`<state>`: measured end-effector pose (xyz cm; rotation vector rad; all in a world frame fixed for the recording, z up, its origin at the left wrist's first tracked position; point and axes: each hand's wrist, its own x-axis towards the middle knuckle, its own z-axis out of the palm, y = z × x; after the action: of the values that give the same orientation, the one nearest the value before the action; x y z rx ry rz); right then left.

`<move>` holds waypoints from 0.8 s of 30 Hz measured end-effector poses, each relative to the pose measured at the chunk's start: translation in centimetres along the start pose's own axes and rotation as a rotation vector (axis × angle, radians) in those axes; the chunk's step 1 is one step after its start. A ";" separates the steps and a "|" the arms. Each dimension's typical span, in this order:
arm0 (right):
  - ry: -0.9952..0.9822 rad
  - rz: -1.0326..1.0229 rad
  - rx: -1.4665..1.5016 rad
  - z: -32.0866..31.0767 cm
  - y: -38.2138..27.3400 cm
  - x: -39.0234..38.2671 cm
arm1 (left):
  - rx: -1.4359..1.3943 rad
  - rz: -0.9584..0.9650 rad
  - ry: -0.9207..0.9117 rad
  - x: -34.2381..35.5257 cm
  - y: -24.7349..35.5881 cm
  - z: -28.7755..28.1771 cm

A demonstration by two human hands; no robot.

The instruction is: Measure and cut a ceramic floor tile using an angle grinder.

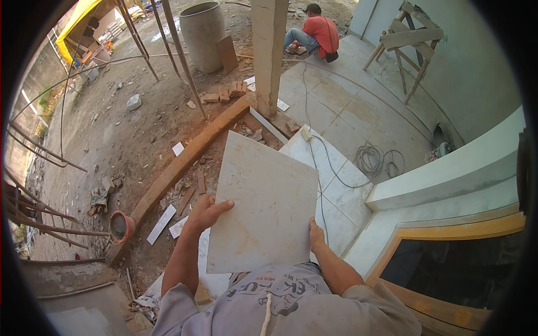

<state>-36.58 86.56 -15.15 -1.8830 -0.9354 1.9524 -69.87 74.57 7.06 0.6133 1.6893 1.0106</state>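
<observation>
I hold a large square tile (262, 204), pale with light brown smudges, in front of my body, its top edge tilted down to the right. My left hand (207, 213) grips its left side, thumb on the face. My right hand (316, 234) grips the right edge, lower down. Partly hidden behind it are white tiles (342, 207) on the floor, crossed by a thin grey cable that leads to a loose coil (372, 161).
Ahead stand a concrete post (268, 50) and large drum (200, 39); beyond, a person in red (319, 36) crouches near a wooden trestle (409, 42). Left are an orange-brown beam (179, 162), bucket (120, 227) and rebar (50, 218). Right is a wood-framed glass pane (448, 269).
</observation>
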 end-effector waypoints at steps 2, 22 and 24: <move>0.041 0.019 0.037 1.3 -0.8 1.8 | 0.062 0.015 -0.052 3.4 2.0 -0.8; -0.014 0.024 0.432 -2.0 -21.1 16.7 | 0.179 0.122 -0.057 26.6 19.1 7.6; -0.063 0.070 0.337 -4.2 -24.5 18.6 | 0.172 0.076 -0.072 28.2 21.6 9.5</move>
<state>-40.48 117.34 -14.63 -1.6906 -0.5187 2.0669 -72.15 111.15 10.06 0.8221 1.7115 0.8916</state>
